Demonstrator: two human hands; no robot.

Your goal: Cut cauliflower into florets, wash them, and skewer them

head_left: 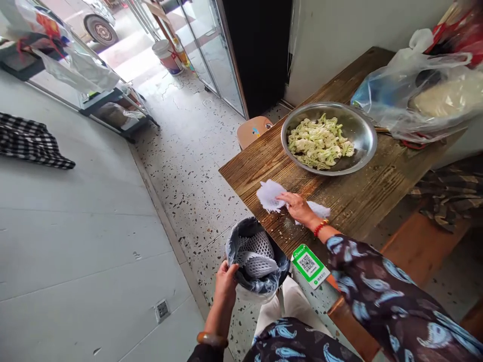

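My left hand (225, 281) grips the rim of a lined trash bin (241, 296), thumb over the grey plastic liner. White foam netting (260, 261) lies inside the bin. Over the wooden table (260, 156), near its edge, my right hand (300, 207) is closed on a white cloth (270, 195); part of the cloth shows beyond the fingertips and another part under the wrist. Small pale crumbs are scattered on the wood around it. Beyond the right hand stands a steel bowl (364, 136) with cauliflower pieces (319, 141) in it.
A green QR-code card (310, 266) hangs at the table's near edge. Clear plastic bags (426, 95) sit at the table's right. A small stool (254, 129) stands behind the table, a wooden bench (415, 241) to the right. A wheeled cart (101, 98) stands by the glass door (211, 50).
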